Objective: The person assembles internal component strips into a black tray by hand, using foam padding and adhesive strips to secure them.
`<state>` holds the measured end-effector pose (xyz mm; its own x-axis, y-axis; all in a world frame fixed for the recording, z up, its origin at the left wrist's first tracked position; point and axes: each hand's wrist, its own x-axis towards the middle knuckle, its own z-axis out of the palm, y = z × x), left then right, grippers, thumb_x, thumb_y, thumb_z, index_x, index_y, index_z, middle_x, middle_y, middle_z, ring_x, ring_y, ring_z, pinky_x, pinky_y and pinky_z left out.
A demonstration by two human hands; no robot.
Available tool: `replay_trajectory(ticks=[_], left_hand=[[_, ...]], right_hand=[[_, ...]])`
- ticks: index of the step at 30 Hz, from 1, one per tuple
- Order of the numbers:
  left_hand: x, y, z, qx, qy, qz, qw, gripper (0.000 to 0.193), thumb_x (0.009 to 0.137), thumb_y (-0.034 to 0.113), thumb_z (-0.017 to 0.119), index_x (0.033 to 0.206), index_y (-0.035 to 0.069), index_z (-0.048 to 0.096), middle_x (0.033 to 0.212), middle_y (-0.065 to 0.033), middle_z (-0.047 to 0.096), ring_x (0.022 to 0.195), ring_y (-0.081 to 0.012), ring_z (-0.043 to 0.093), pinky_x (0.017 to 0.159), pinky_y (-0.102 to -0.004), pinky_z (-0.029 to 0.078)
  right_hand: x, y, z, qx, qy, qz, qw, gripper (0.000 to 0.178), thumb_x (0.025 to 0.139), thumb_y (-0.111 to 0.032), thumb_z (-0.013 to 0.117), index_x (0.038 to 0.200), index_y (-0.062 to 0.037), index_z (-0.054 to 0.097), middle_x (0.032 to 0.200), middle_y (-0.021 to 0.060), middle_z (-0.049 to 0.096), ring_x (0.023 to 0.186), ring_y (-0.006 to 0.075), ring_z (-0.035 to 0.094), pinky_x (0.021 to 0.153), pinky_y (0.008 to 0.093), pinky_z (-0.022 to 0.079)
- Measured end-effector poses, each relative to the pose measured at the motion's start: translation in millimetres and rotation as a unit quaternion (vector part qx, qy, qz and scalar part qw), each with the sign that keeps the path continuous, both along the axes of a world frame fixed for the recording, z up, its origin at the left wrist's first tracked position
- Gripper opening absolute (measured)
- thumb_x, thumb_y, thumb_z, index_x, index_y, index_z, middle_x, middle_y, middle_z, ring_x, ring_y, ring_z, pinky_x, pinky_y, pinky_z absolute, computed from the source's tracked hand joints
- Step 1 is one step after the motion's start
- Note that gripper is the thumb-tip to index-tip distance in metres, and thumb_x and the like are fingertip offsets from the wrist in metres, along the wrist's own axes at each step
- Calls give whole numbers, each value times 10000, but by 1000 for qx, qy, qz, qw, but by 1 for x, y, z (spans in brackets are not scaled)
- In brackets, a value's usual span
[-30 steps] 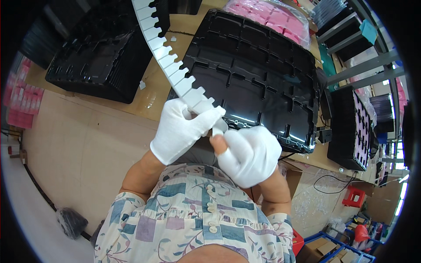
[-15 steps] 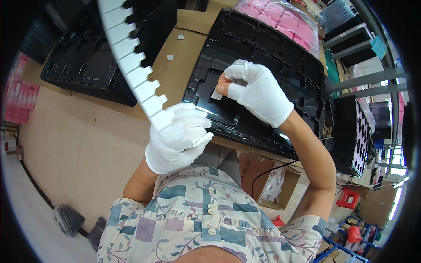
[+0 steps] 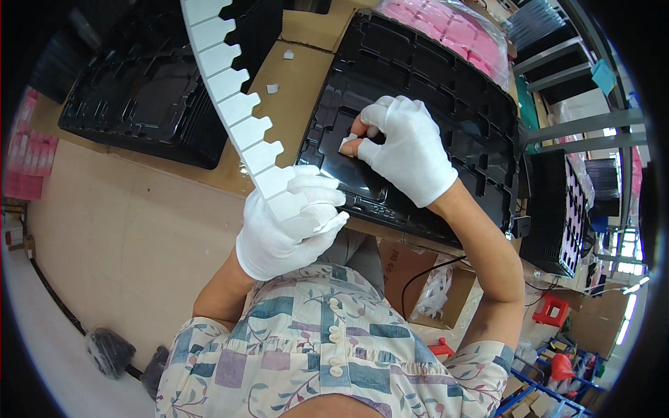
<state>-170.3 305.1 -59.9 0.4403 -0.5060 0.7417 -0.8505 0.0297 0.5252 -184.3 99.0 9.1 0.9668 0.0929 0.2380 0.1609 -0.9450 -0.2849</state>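
My left hand (image 3: 289,237), in a white glove, is closed on the lower end of a long white strip of tabbed labels (image 3: 239,111). The strip rises up and to the left, toothed along its right edge. My right hand (image 3: 411,150) wears a white glove with the thumb tip and a fingertip bare. Between those tips it pinches a small white label (image 3: 348,142), over a recess near the left side of a black plastic tray (image 3: 425,83). Whether the label touches the tray I cannot tell.
At the left stands a stack of black trays (image 3: 146,104). Two small white scraps, one of them a nearer scrap (image 3: 272,88), lie on the brown cardboard surface (image 3: 306,63). Pink bagged pieces (image 3: 446,31) sit beyond my tray. Below it is an open cardboard box (image 3: 456,299).
My left hand and the strip have shifted slightly right. The right hand still pinches the small label, which has tilted, while its wrist has swung a little left.
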Motion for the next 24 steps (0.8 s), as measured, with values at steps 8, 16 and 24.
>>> replay_trajectory(ticks=[8, 16, 24], left_hand=[[-2, -3, -1, -5, 3, 9, 1000, 184, 671, 55, 762, 817, 116, 668, 918, -33, 686, 886, -266, 648, 748, -367, 529], [-2, -4, 4, 5, -12, 12, 1000, 179, 656, 53, 761, 774, 118, 643, 911, -26, 681, 886, -248, 638, 738, -361, 513], [2, 6, 21, -22, 114, -53, 992, 186, 693, 14, 775, 830, 89, 673, 869, -41, 667, 860, -195, 628, 717, -302, 491]], right_hand=[[5, -5, -2, -88, 2, 41, 995, 83, 759, -122, 628, 706, -74, 670, 724, 107, 625, 719, 287, 595, 695, 382, 465], [6, 7, 1, -294, -90, 138, 941, 106, 705, -120, 638, 624, -72, 589, 681, 86, 581, 692, 291, 575, 655, 362, 461], [5, -26, 6, 429, -3, -41, 903, 122, 873, -73, 574, 896, 35, 626, 909, 121, 689, 756, 149, 647, 632, 252, 502]])
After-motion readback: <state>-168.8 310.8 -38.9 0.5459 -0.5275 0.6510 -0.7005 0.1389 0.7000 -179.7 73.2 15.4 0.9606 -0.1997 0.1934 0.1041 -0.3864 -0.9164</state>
